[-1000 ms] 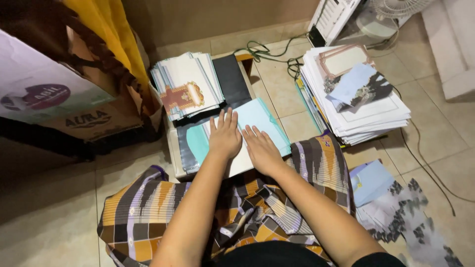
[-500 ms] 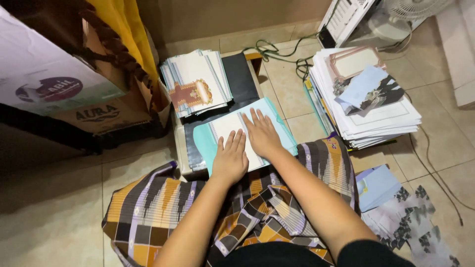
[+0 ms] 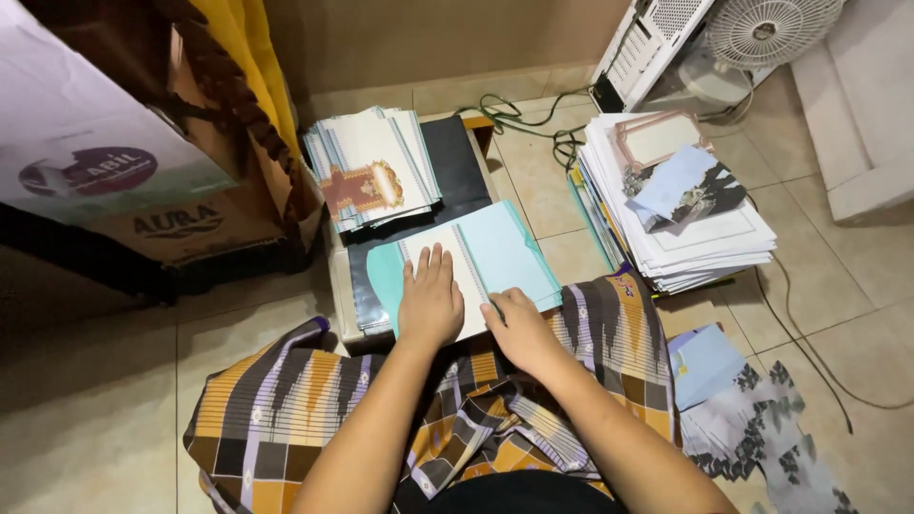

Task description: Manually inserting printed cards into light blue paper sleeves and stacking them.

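Note:
A pale teal folded card (image 3: 495, 252) with a white inner sheet lies on a small low table (image 3: 335, 286) in front of my lap. My left hand (image 3: 430, 297) rests flat on the white sheet, fingers together and pointing away. My right hand (image 3: 519, 328) lies at the card's near edge, fingers curled against the paper and the patterned cloth (image 3: 286, 400) over my legs. I cannot tell whether it pinches the edge. A stack of white cards with a red-brown ornament (image 3: 371, 176) sits at the table's far end on a dark folder (image 3: 457, 167).
A tall pile of white sheets and cards (image 3: 685, 219) stands on the tiled floor to the right, with loose blue and grey patterned papers (image 3: 752, 428) nearer me. Cardboard boxes (image 3: 143, 190) stand left. A fan (image 3: 762, 29), a white case and green cables lie at the back.
My right hand has drawn back from the middle of the card to its near edge. My left hand has moved slightly forward onto the white sheet.

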